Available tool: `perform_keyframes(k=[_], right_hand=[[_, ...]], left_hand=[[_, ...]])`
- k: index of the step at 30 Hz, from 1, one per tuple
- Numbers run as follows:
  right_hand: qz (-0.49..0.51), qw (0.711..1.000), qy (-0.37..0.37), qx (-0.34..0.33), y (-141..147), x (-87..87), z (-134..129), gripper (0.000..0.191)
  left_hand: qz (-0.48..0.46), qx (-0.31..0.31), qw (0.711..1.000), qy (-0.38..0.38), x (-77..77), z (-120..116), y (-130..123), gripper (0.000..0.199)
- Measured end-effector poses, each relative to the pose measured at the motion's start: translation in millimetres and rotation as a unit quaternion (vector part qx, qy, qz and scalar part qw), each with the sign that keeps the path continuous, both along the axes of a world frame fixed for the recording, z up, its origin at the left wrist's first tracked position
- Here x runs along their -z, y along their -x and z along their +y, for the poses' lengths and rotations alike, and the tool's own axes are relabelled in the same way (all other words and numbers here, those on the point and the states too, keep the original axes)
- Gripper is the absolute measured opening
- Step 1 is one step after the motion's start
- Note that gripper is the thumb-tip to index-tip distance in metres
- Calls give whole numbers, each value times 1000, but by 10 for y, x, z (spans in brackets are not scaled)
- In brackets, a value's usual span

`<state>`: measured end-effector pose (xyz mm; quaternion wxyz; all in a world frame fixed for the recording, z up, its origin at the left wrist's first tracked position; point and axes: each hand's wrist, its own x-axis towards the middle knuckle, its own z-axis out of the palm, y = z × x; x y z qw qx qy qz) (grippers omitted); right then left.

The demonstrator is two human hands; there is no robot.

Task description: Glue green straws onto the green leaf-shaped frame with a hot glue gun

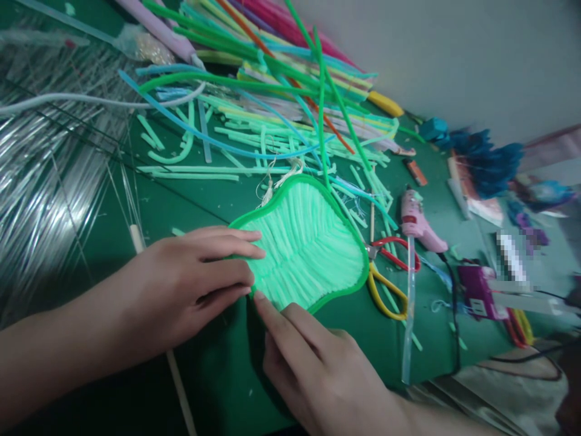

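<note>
A pale green leaf-shaped piece [308,242] made of fuzzy strips, with a darker green border, lies at the centre over the green table. My left hand [195,278] is at its left end, thumb and fingers pinching the border at the lower left corner, other fingers resting on the piece. Just below, my right hand [313,357] presses its index fingertip against the same corner, the remaining fingers curled under. The two hands' fingertips nearly touch. Long green pipe cleaners [321,109] rise from behind the top edge of the piece.
Scissors with red and yellow handles [385,293], a pink glue gun [420,224] with a long clear stick, and a purple box [481,292] lie right. Many pipe cleaners [272,79] cover the back; clear wrapping [54,151] is left. A thin wooden stick [179,393] passes beneath my left arm.
</note>
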<state>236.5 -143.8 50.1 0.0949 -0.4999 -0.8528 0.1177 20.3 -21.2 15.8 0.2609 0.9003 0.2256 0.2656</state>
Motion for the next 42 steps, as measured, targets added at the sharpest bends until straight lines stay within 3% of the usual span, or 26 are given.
perform_keyframes(k=[14,20,24,32,42], right_hand=[[21,1000,-4,-2,-29,-77,47,39],[136,988,-28,68,-247,-246,103,29],[134,988,10,73,-331,-229,88,26],[129,986,9,104,-463,-208,34,26],[102,974,-50,197,-850,-262,-94,23]], left_hand=[[13,3,1000,-18,-19,-14,21,22],[8,-1,995,-95,-46,-36,111,21],[16,32,996,-87,5,-53,66,19],[22,45,998,-43,111,-63,16,18],[17,60,994,-84,155,-17,34,25]])
